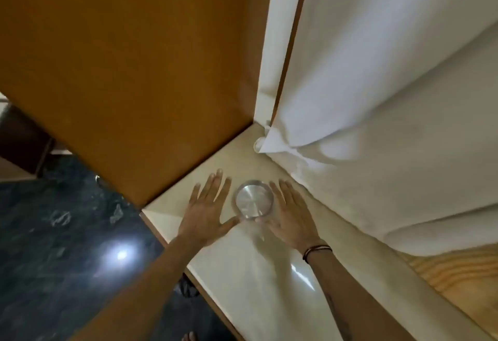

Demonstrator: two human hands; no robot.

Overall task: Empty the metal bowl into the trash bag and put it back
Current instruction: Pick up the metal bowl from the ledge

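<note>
A white curtain (377, 84) hides most of a small white object (259, 143).

A cream tabletop (269, 281) meets an orange-brown panel (134, 71), white curtain (377, 84) and dark marbled floor (54, 232).

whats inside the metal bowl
Nothing visible: the bowl shows only its bare shiny bottom. It sits on the table between open hands; what's beneath it is hidden.

One camera sits on the person's head, looking down, tilted, close over the table (269, 273) and floor (54, 232).
</note>
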